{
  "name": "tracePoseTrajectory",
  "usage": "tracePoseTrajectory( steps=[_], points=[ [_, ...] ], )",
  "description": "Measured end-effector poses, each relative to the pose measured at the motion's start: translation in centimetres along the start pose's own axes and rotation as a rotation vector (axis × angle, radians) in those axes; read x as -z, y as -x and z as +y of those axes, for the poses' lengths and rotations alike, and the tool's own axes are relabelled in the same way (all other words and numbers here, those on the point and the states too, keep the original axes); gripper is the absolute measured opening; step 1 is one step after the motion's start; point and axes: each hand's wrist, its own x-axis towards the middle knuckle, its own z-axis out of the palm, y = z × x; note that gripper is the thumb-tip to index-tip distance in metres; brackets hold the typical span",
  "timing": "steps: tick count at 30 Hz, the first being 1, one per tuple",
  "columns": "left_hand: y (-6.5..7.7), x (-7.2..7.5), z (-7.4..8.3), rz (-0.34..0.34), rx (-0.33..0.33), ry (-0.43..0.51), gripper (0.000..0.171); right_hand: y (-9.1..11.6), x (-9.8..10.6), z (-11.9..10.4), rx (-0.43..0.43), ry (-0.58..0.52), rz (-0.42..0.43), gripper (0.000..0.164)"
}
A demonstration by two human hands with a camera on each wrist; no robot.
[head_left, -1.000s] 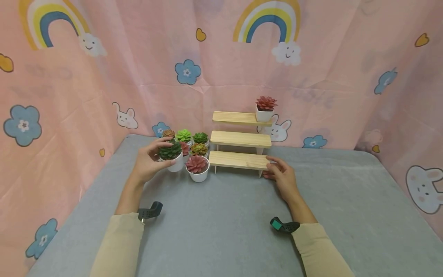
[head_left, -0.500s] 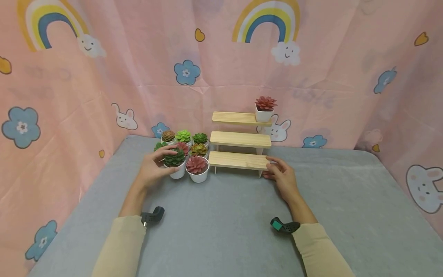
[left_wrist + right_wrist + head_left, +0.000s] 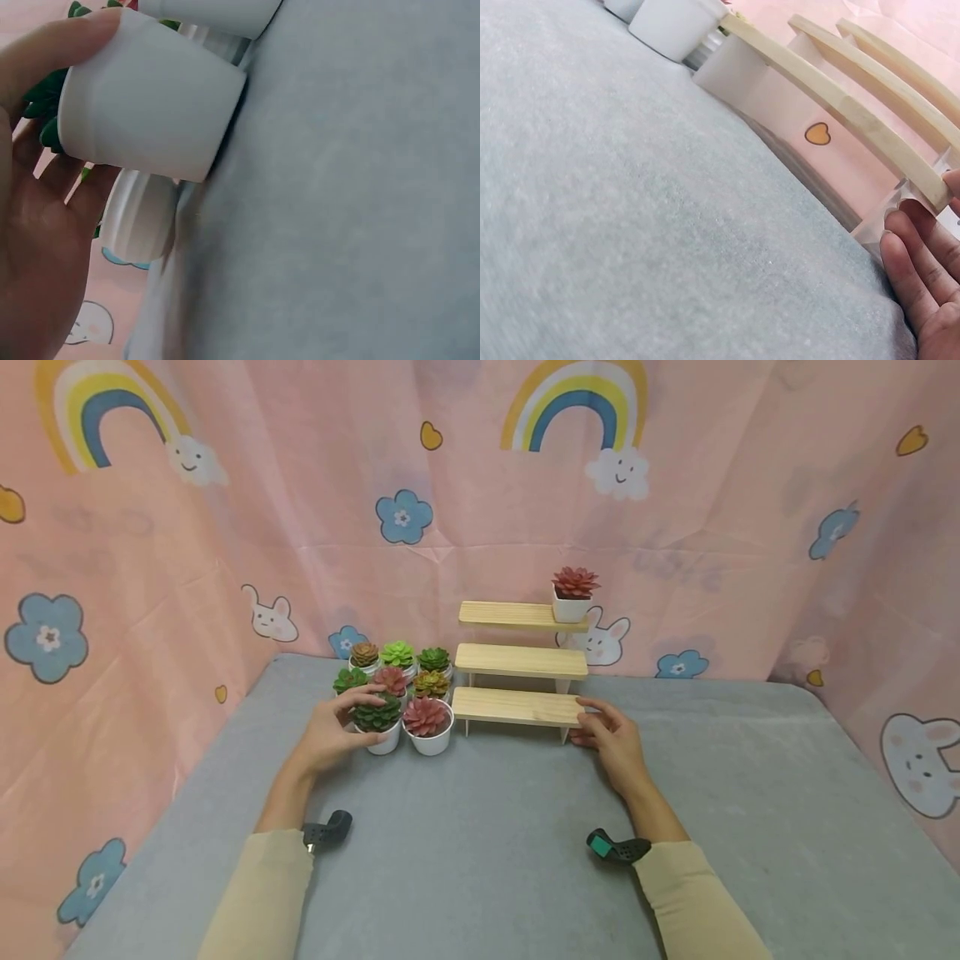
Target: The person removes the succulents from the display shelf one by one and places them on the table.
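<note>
A dark green potted succulent [image 3: 377, 714] in a white round pot is gripped by my left hand [image 3: 330, 732], thumb at the near side and fingers round the back. In the left wrist view the white pot [image 3: 154, 97] stands upright on the cloth, thumb at its rim. My right hand [image 3: 613, 746] holds the right end of the lowest board of a three-tier wooden stand [image 3: 517, 707]. In the right wrist view some fingers [image 3: 915, 259] lie under that board by its leg, with another fingertip on top. A red succulent [image 3: 573, 597] in a square white pot sits at the top tier's right end.
Several more potted succulents crowd left of the stand, among them a pink one [image 3: 429, 727], a bright green one [image 3: 397, 654] and a brown one [image 3: 364, 656]. A grey cloth [image 3: 465, 843] covers the table, and a pink printed curtain [image 3: 480, 518] hangs behind.
My left hand has brought the dark green succulent slightly right and toward me, down beside the pink one at the front of the group. The right hand has stayed at the stand.
</note>
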Motion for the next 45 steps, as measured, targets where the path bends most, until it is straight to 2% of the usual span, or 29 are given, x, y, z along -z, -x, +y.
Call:
tracePoseTrajectory(
  steps=[5,8,12,18,21,29,34,39,41,45],
  points=[
    [-0.1,0.1,0.5,-0.013,0.008,-0.071,0.043,0.0,0.1,0.1,-0.005,-0.001,-0.001,0.038],
    [-0.2,0.0,0.5,-0.011,-0.015,-0.100,0.040,0.0,0.2,0.1,-0.005,0.000,0.000,0.038],
    [-0.2,0.0,0.5,0.004,-0.024,-0.098,0.040,-0.1,0.2,0.1,0.001,-0.005,-0.003,0.038],
    [0.1,0.2,0.3,0.039,0.018,-0.061,0.042,-0.2,0.1,0.1,0.007,-0.010,0.002,0.037],
    [0.1,0.2,0.4,0.038,0.029,-0.078,0.043,-0.2,0.1,0.2,0.010,-0.009,0.008,0.036],
    [-0.2,0.5,1.5,0.025,-0.003,-0.118,0.044,0.0,0.1,0.1,0.007,-0.024,0.008,0.036],
    [-1.2,0.8,3.2,0.051,-0.066,-0.124,0.041,-0.1,0.1,0.2,-0.003,-0.012,0.007,0.037],
    [-3.3,0.7,6.3,0.080,-0.115,-0.135,0.037,-0.1,0.0,0.1,-0.009,-0.015,0.006,0.037],
    [-4.4,0.4,7.7,0.097,-0.113,-0.130,0.036,-0.1,0.0,0.1,-0.011,-0.016,0.006,0.037],
    [-6.3,-0.3,10.3,0.120,-0.069,-0.099,0.037,-0.1,0.0,0.1,-0.015,-0.017,0.009,0.037]
  ],
)
